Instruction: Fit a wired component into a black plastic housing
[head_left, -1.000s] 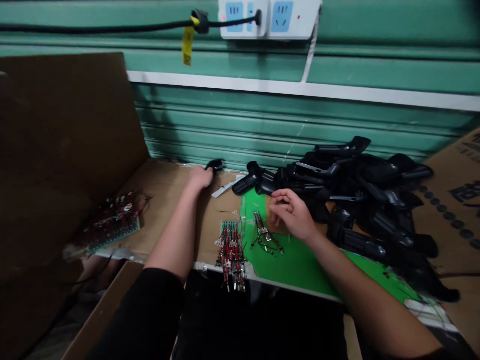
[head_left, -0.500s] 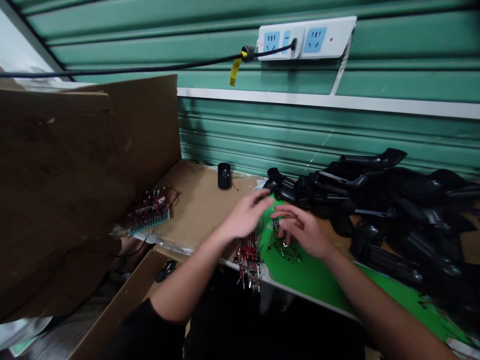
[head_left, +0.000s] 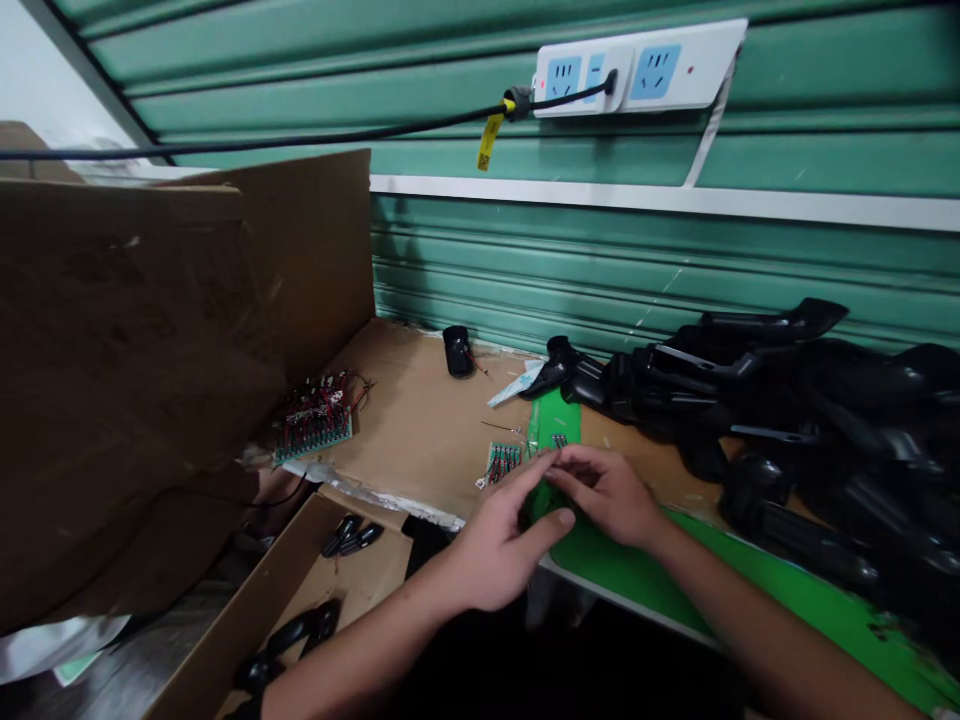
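My left hand (head_left: 499, 550) reaches over the edge of the green mat (head_left: 630, 570), its fingers stretched out and its thumb apart. Its fingertips meet those of my right hand (head_left: 611, 498), whose fingers are curled inward; whatever lies between them is hidden. Just beyond my left hand is a small circuit board with red and black wires (head_left: 502, 460). Part of another small board (head_left: 559, 440) shows past my right fingers on the green mat. A thin loose wire (head_left: 502, 428) lies on the cardboard behind them.
Black curved plastic housings (head_left: 795, 400) are heaped at the right. One black housing (head_left: 458, 352) stands near the green wall. A wired board cluster (head_left: 315, 415) sits by the tall cardboard box (head_left: 315, 240). Below left, an open carton (head_left: 367, 570) holds black parts. A power strip (head_left: 637, 70) hangs above.
Both hands have come lower and closer together, until their fingertips meet. The wire bundle at the table edge is now covered by my left hand, and the wired board beyond it shows.
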